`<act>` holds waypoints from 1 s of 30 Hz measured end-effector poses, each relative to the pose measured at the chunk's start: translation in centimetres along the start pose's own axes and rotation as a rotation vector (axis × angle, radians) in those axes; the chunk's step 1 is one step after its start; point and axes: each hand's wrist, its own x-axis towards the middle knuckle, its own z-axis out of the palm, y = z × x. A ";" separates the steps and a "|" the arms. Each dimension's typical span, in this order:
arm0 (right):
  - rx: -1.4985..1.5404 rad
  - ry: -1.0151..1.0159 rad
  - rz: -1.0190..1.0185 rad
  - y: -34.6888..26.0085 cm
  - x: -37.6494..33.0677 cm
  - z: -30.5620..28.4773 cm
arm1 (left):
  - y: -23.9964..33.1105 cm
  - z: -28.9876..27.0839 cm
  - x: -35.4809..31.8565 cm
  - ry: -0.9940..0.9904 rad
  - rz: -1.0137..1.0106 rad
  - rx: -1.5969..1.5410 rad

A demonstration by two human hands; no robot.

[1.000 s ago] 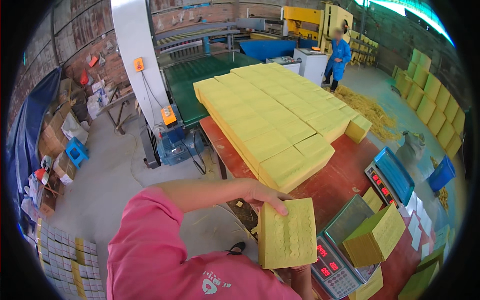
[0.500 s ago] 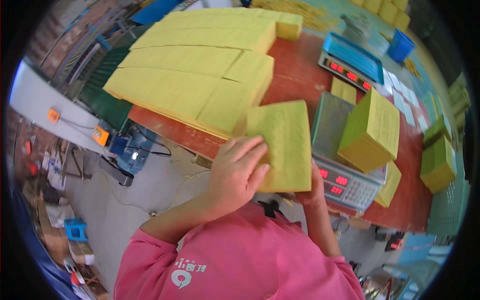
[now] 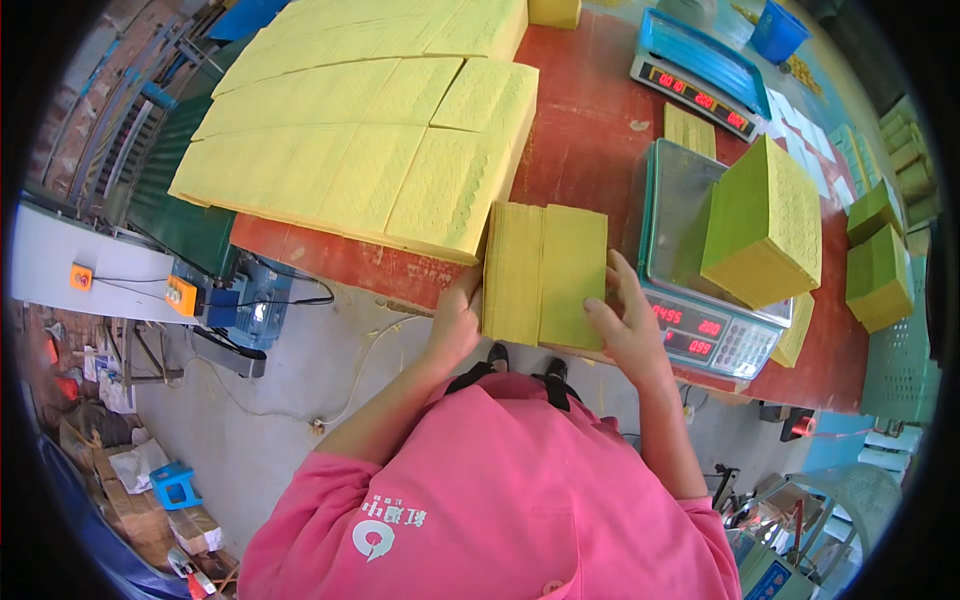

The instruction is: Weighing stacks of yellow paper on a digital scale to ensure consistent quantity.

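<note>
I had the yellow paper stack clamped between my left hand and right hand at the worktop edge; loosening either grip risked sheets fanning floorward.

A broad spread of flat yellow paper stacks covers the red tabletop just beyond the left hand. Just beside the right hand sits a grey digital weighing scale, with a thick yellow-green block of paper on its steel pan. Farther beyond the right hand lies a second, blue-topped scale. More yellow-green blocks stand well out past the right hand.
</note>
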 end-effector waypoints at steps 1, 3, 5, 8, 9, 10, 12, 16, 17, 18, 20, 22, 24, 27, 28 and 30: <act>-0.005 0.018 0.054 -0.4 0.0 0.0 | -0.1 -0.2 -0.1 -0.005 -0.008 0.001; -0.040 0.047 0.040 0.5 0.3 -0.2 | -0.3 -0.4 -0.3 0.001 -0.012 -0.109; -0.002 0.088 -0.003 1.0 0.4 0.1 | -0.2 -1.0 -0.6 0.018 -0.106 -0.175; 0.028 0.045 -0.018 2.0 1.0 0.9 | 0.7 -1.2 -0.6 -0.025 -0.247 -0.274; 0.025 0.046 -0.019 1.3 1.0 1.3 | 1.1 -1.2 -0.5 -0.076 -0.298 -0.304; 0.040 0.027 0.022 -0.1 0.8 1.9 | 1.6 -0.9 -0.4 -0.078 -0.297 -0.307; 0.052 0.009 0.060 -1.5 0.4 2.0 | 3.0 -0.3 -0.1 -0.128 -0.177 -0.222; 0.204 0.098 -0.083 -2.1 -0.7 1.4 | 5.7 -0.5 0.3 -0.116 0.110 -0.161; 0.291 0.114 -0.158 -2.0 -1.0 1.7 | 5.1 -0.7 0.3 -0.119 0.107 -0.161; 0.377 0.131 -0.239 -1.8 -1.0 1.9 | 3.9 -1.1 0.7 -0.158 0.069 -0.271; 0.264 0.141 -0.279 0.5 -0.5 2.6 | 1.7 -1.1 1.5 -0.204 0.029 -0.377; 0.154 0.142 -0.306 3.2 -0.6 3.8 | 0.0 -0.8 1.6 -0.155 0.075 -0.318; 0.285 0.130 -0.234 4.9 -1.8 4.9 | 0.0 -0.3 1.2 -0.142 0.149 -0.238; 0.345 0.155 -0.155 4.3 -2.1 4.8 | -0.7 0.0 0.6 -0.101 0.209 -0.146; 0.333 0.163 -0.228 3.8 -1.9 4.8 | -1.3 -0.1 0.6 -0.074 0.203 -0.132; 0.373 0.179 -0.193 4.0 -1.9 5.1 | -2.4 -0.6 0.2 -0.081 0.175 -0.079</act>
